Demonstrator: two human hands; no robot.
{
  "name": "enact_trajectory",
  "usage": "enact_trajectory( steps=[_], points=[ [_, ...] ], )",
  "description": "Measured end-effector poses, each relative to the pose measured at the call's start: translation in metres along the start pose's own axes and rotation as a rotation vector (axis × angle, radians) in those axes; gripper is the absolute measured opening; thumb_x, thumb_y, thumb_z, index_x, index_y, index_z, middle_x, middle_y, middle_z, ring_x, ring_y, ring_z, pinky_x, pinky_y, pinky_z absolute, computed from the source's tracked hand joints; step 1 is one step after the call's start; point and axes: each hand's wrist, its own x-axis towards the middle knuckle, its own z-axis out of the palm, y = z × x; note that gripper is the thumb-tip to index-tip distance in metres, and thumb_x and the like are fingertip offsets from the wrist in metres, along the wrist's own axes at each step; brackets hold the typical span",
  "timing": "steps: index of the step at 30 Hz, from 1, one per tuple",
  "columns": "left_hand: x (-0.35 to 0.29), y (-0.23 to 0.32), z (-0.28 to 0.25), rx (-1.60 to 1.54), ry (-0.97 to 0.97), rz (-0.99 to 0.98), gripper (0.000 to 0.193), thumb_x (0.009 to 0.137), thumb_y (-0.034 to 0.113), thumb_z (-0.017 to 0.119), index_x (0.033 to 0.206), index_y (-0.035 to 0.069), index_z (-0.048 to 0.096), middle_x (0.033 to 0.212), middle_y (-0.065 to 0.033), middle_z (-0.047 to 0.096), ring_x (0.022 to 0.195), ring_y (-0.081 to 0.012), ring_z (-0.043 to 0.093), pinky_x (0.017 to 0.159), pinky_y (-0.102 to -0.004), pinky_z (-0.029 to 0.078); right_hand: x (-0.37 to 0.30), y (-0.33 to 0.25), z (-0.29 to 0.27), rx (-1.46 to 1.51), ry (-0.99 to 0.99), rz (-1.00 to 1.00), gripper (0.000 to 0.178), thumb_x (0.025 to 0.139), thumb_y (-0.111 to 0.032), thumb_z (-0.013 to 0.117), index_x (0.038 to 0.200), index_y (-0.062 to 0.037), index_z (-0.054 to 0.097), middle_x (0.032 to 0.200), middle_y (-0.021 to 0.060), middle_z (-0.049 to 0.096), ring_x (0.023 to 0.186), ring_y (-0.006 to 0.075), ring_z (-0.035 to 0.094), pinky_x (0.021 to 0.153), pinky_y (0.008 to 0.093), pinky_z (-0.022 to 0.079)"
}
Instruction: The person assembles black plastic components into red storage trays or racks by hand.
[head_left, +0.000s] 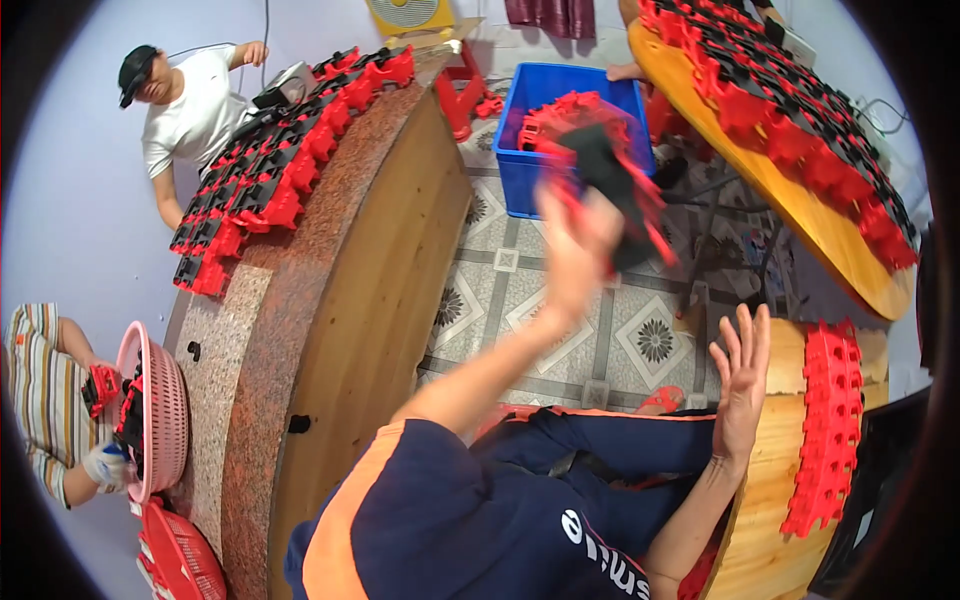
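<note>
My left hand (582, 240) is stretched forward and smeared by motion. Its fingers hold a black-and-red plastic part (605, 185), blurred too, in front of the blue bin (518, 185). Inside that bin lie more red plastic parts (570, 108). Raised with its fingers straight and nothing in it, my right hand (740, 385) is beside the wooden table (775, 470) at the lower right. On this table stands a row of red plastic parts (828, 430), to the right of that hand.
A granite-topped counter (270, 330) on the left carries rows of red-and-black parts (270, 170). A pink basket (165, 420) and a red basket (190, 550) are beside two people. Another wooden table (800, 215) at upper right bears similar parts. A red stool (462, 95) stands behind.
</note>
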Motion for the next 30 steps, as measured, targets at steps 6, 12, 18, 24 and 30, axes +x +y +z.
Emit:
enact_trajectory(
  steps=[6, 12, 18, 24, 30],
  points=[
    [0.255, 0.021, -0.232, -0.084, 0.663, -0.058, 0.072, 0.084, 0.024, 0.066, 0.14, 0.003, 0.026, 0.128, -0.0187, 0.051, 0.1, -0.0263, 0.063, 0.081, -0.0438, 0.057, -0.015, 0.04, 0.003, -0.091, 0.024, 0.365, 0.04, 0.098, -0.015, 0.057, 0.133, 0.0024, 0.052, 0.131, 0.0121, 0.056, 0.115, 0.0196, 0.057, 0.092, 0.0296, 0.047],
    [0.323, 0.021, -0.266, -0.01, 1.084, -0.162, 0.057, 0.075, 0.022, 0.066, 0.12, -0.005, 0.044, 0.115, -0.0189, 0.06, 0.09, -0.026, 0.064, 0.079, -0.0382, 0.053, -0.039, 0.054, -0.01, -0.142, 0.205, 0.448, 0.036, 0.097, -0.018, 0.059, 0.127, 0.0028, 0.056, 0.122, 0.0107, 0.061, 0.104, 0.0172, 0.062, 0.084, 0.0285, 0.05],
    [0.359, 0.019, -0.286, 0.02, 1.198, -0.183, 0.044, 0.079, 0.022, 0.064, 0.112, -0.007, 0.059, 0.12, -0.0172, 0.064, 0.1, -0.0261, 0.064, 0.087, -0.0389, 0.051, -0.058, 0.065, -0.015, -0.171, 0.261, 0.527, 0.034, 0.096, -0.014, 0.06, 0.126, 0.003, 0.057, 0.117, 0.0102, 0.064, 0.1, 0.0145, 0.062, 0.083, 0.0256, 0.049],
    [0.38, 0.01, -0.303, -0.076, 1.293, -0.229, 0.033, 0.076, 0.024, 0.072, 0.098, 0.0, 0.067, 0.111, -0.0109, 0.069, 0.093, -0.0251, 0.066, 0.083, -0.0407, 0.052, -0.08, 0.072, -0.016, -0.206, 0.295, 0.567, 0.033, 0.097, -0.018, 0.059, 0.124, 0.0025, 0.059, 0.109, 0.0093, 0.067, 0.095, 0.0126, 0.063, 0.08, 0.0245, 0.048],
    [0.406, -0.001, -0.305, 0.125, 1.058, -0.427, 0.033, 0.084, 0.04, 0.067, 0.094, 0.008, 0.066, 0.099, -0.0009, 0.069, 0.083, -0.022, 0.062, 0.076, -0.0487, 0.05, -0.103, 0.073, -0.016, -0.213, 0.396, 0.589, 0.033, 0.096, -0.012, 0.059, 0.124, 0.0044, 0.058, 0.109, 0.0096, 0.067, 0.091, 0.0109, 0.062, 0.078, 0.0235, 0.048]
  ],
)
